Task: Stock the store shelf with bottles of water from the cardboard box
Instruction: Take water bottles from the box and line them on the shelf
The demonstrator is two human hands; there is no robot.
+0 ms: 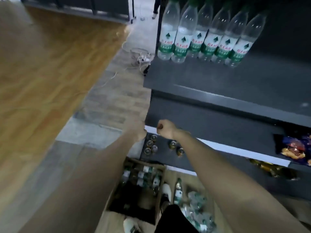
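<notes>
bottles on shelf [198,37] — 6 | cans [151,145] — 6 | hands [165,129] — 2

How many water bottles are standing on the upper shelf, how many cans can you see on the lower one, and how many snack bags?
Water bottles standing on the upper shelf: 6
Cans visible on the lower shelf: 7
Snack bags: 1
Total: 14

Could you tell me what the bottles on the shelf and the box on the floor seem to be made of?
Bottles: clear, glossy plastic by the look, see-through above printed labels. Box: brown matte cardboard, apparently, with open flaps.
</notes>
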